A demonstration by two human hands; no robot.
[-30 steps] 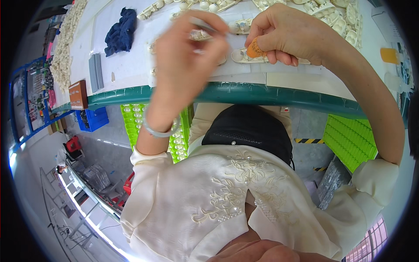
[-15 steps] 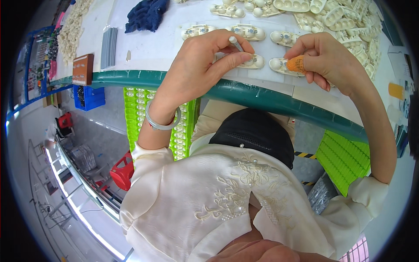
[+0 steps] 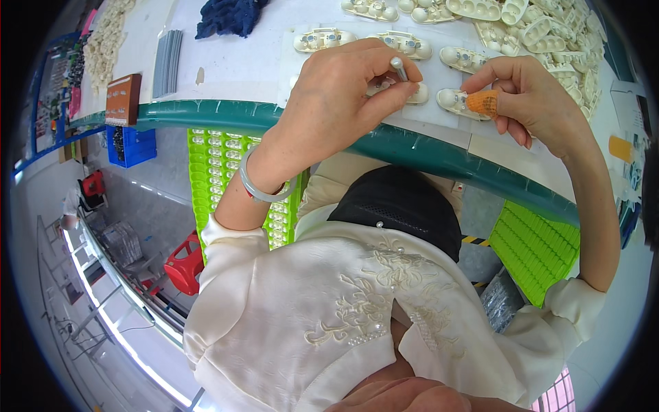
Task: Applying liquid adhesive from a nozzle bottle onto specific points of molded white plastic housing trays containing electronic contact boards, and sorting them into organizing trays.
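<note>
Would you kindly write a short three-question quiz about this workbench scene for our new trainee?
1. True or false: the left hand pinches a slim metal tool over a cream plastic part.
2. The orange finger cot sits on which hand? A) left B) right
3. Fill in: the navy cloth lies on the ____ table.

Key: 1 true; 2 B, on the right hand; 3 white.
</note>
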